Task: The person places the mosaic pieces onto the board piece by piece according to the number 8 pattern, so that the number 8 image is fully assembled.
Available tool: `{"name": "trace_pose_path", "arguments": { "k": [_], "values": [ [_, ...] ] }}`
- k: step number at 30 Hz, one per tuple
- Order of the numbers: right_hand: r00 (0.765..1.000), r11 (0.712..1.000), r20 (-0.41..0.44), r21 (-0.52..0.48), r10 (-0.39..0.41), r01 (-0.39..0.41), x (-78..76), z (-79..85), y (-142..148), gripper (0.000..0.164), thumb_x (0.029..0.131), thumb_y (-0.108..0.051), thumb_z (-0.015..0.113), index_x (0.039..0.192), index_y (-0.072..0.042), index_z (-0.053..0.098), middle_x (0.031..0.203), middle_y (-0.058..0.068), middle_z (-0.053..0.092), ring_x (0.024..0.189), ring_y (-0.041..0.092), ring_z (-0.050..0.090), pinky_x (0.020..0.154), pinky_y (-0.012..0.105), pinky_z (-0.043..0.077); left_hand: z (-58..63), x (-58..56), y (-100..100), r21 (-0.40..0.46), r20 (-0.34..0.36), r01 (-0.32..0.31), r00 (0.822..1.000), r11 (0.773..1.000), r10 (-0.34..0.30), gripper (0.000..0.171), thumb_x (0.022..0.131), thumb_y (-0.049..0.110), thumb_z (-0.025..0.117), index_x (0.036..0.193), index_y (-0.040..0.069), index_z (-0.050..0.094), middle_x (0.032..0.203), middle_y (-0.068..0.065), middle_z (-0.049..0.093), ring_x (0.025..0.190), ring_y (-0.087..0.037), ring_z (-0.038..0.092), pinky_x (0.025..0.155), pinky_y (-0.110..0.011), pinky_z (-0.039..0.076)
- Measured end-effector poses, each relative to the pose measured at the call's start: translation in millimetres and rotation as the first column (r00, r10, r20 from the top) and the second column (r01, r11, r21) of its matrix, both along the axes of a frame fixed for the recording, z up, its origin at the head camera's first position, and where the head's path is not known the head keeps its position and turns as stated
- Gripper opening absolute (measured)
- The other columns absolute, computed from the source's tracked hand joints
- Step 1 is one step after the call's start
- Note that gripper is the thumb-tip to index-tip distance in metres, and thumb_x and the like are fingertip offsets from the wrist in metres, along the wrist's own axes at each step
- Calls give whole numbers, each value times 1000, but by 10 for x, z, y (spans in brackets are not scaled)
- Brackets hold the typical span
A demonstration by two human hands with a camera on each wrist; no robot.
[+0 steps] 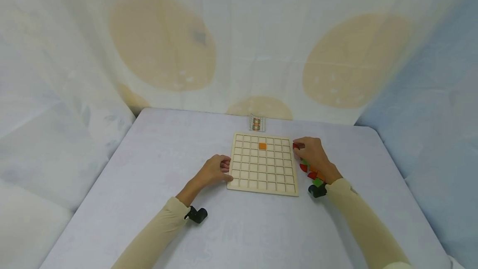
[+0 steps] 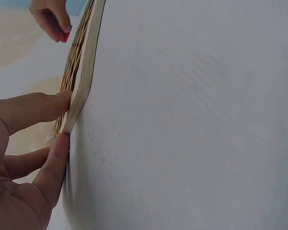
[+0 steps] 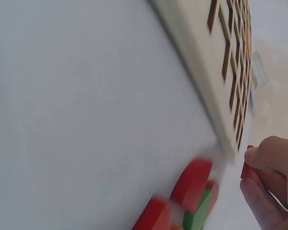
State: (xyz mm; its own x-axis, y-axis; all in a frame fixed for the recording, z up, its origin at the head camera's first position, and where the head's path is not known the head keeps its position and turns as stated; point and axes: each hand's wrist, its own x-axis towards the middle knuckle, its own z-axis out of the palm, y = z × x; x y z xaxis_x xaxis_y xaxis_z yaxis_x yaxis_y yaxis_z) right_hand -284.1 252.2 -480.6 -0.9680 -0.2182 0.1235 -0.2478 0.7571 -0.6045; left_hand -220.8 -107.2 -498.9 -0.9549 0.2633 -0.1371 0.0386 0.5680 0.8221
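Observation:
A pale wooden grid board (image 1: 262, 168) lies on the table, with one orange square tile (image 1: 262, 146) in a cell near its far edge. My left hand (image 1: 213, 171) holds the board's left side, thumb on the rim and fingers against the edge. Beside the far right corner, my right hand (image 1: 313, 152) pinches a small red piece (image 3: 246, 165) between thumb and fingers. Its full shape is hidden by the fingertips. Loose red pieces (image 3: 192, 182), green pieces (image 3: 198, 211) and orange pieces (image 1: 313, 169) lie under and beside the right wrist, partly covered by it.
A small pattern card (image 1: 257, 123) with orange and green squares lies beyond the board's far edge. White table (image 1: 168, 144) surrounds the board. Patterned cloth (image 1: 261, 53) hangs behind the table and at both sides. Each wrist carries a black camera (image 1: 198, 215).

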Motion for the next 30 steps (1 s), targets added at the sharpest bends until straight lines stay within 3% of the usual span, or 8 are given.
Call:
{"name": "trace_pose_path", "arguments": {
  "k": [22, 30],
  "values": [
    [979, 984, -91, 28, 180, -178, -161, -55, -688, 26, 86, -3, 71, 110, 6, 71, 107, 23, 68, 90, 29, 69, 75, 39, 58, 18, -13, 17, -6, 6, 2, 1000, 1000, -2, 64, 70, 3, 86, 126, -6, 55, 101, -6, 58, 92, -17, 59, 79, -21, 53],
    [979, 980, -51, 45, 197, -195, -167, -71, -753, 28, 87, -2, 70, 114, 6, 69, 109, 23, 68, 91, 29, 69, 76, 37, 58, 1, -22, 5, -7, 8, 5, 1000, 1000, -5, 64, 70, 2, 86, 126, -6, 55, 101, -7, 58, 92, -17, 59, 79, -21, 53]
  ]
}}
